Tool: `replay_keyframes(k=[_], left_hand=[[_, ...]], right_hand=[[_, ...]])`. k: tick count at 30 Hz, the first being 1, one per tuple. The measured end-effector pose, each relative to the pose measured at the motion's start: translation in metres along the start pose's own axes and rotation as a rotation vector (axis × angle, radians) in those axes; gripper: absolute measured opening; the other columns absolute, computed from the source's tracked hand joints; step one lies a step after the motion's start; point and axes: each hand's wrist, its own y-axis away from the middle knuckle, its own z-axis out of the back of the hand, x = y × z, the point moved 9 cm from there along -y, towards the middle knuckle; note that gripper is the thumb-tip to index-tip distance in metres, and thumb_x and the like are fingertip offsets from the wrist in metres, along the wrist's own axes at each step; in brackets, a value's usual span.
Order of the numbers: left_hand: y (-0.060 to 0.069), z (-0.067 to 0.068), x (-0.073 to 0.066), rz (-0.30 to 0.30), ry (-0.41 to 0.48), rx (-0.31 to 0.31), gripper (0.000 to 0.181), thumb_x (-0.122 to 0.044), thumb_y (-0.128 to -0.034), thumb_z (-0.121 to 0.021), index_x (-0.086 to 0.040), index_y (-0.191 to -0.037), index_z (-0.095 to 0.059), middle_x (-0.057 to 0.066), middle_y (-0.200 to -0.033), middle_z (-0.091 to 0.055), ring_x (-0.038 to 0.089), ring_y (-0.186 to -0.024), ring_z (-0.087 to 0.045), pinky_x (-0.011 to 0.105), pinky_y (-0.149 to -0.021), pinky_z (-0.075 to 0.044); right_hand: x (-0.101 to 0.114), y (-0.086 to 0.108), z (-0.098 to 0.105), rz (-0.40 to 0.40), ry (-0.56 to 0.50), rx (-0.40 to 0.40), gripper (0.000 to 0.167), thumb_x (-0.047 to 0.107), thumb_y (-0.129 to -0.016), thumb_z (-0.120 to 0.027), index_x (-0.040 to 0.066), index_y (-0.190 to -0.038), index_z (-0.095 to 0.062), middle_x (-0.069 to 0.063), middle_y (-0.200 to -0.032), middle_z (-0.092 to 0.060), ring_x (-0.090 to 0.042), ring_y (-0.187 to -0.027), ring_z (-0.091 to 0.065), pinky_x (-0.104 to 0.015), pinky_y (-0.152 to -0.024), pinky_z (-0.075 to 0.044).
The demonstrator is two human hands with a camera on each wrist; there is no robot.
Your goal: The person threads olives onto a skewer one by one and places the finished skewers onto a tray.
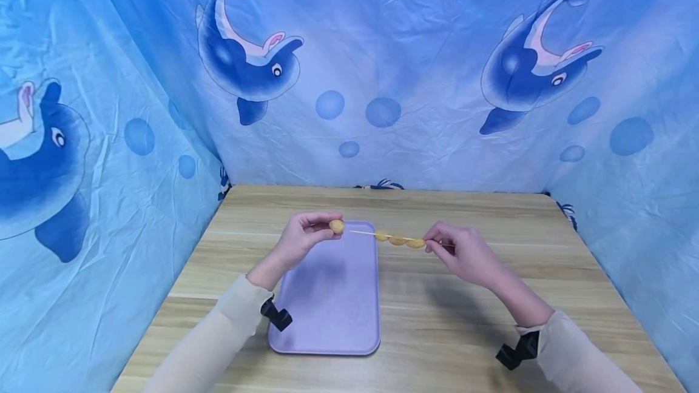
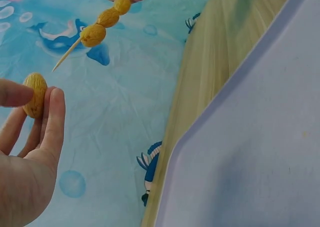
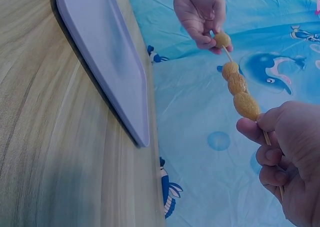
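Note:
Between thumb and fingers, my left hand (image 1: 297,239) pinches one yellow, wrinkled oval ball (image 2: 35,94) above the far part of the purple tray (image 1: 327,320). To the right, my right hand (image 1: 468,255) grips a thin wooden skewer (image 1: 360,233) near its rear end. Three similar yellow balls (image 2: 108,17) are threaded in a row on the skewer, the rearmost right by my right fingertips (image 3: 250,121). The skewer's bare pointed tip (image 2: 56,67) faces the loose ball, with a small gap between them in the left wrist view.
The tray lies on a wood-grain table (image 1: 464,350), left of its middle. A blue cloth (image 1: 349,47) printed with dolphins hangs behind the table and along its sides. Black wrist cameras (image 1: 278,315) are strapped over both light sleeves.

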Motion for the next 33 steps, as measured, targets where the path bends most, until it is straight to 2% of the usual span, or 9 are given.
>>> replay_keyframes(k=[6,12,18,23,25,31,33], left_hand=[[0.000,0.000,0.004,0.009,0.006,0.004,0.042,0.015,-0.0938,-0.067,0.029,-0.131,-0.052,-0.009,-0.107,-0.079,0.006,-0.095,-0.077,0.027,-0.089,-0.067],[0.000,0.003,0.007,0.005,-0.049,-0.009,0.039,0.018,-0.0911,-0.068,0.028,-0.126,-0.055,-0.010,-0.107,-0.077,0.006,-0.097,-0.074,0.024,-0.090,-0.066],[0.000,-0.001,0.006,-0.028,-0.112,0.003,0.034,0.017,-0.0877,-0.072,0.024,-0.120,-0.062,-0.007,-0.107,-0.076,0.007,-0.099,-0.073,0.021,-0.086,-0.065],[0.000,-0.004,0.006,-0.019,-0.159,0.011,0.030,0.015,-0.0864,-0.076,0.019,-0.115,-0.069,-0.005,-0.107,-0.076,0.007,-0.098,-0.074,0.021,-0.084,-0.066],[0.000,-0.004,0.007,-0.016,-0.169,0.014,0.029,0.015,-0.0866,-0.077,0.017,-0.115,-0.071,-0.002,-0.108,-0.077,0.008,-0.098,-0.074,0.022,-0.085,-0.066],[0.000,-0.007,0.007,-0.028,-0.204,0.042,0.028,0.013,-0.0874,-0.078,0.013,-0.115,-0.073,0.022,-0.118,-0.073,0.011,-0.098,-0.074,0.028,-0.092,-0.067],[0.000,-0.008,0.006,-0.032,-0.222,0.046,0.027,0.011,-0.0874,-0.079,0.011,-0.114,-0.074,0.027,-0.119,-0.071,0.011,-0.099,-0.075,0.030,-0.093,-0.067]], right_hand=[[0.003,-0.001,-0.001,0.013,-0.011,-0.008,0.015,0.002,-0.098,-0.075,0.017,-0.098,-0.072,0.012,-0.081,-0.075,0.006,-0.053,-0.039,-0.017,-0.043,-0.036],[0.005,-0.002,-0.001,0.015,-0.016,-0.010,0.012,0.003,-0.098,-0.075,0.015,-0.098,-0.073,0.012,-0.081,-0.074,0.006,-0.053,-0.038,-0.017,-0.043,-0.035],[0.004,-0.003,-0.003,0.012,-0.014,-0.011,0.013,0.004,-0.098,-0.075,0.016,-0.098,-0.073,0.011,-0.081,-0.073,0.006,-0.054,-0.042,-0.017,-0.043,-0.038],[0.003,-0.004,-0.005,0.017,-0.023,0.001,0.014,0.003,-0.098,-0.075,0.016,-0.099,-0.072,0.007,-0.082,-0.076,0.006,-0.055,-0.046,-0.018,-0.043,-0.040],[0.003,-0.004,-0.006,0.023,-0.022,0.003,0.015,0.002,-0.098,-0.075,0.017,-0.099,-0.072,0.005,-0.083,-0.077,0.006,-0.055,-0.047,-0.018,-0.043,-0.040],[0.005,-0.004,-0.005,0.034,-0.008,0.007,0.014,0.003,-0.098,-0.074,0.017,-0.098,-0.072,0.004,-0.082,-0.078,0.007,-0.056,-0.047,-0.018,-0.044,-0.041],[0.005,-0.005,-0.006,0.033,-0.004,0.010,0.014,0.003,-0.099,-0.074,0.016,-0.098,-0.072,0.005,-0.082,-0.077,0.007,-0.056,-0.047,-0.018,-0.044,-0.041]])
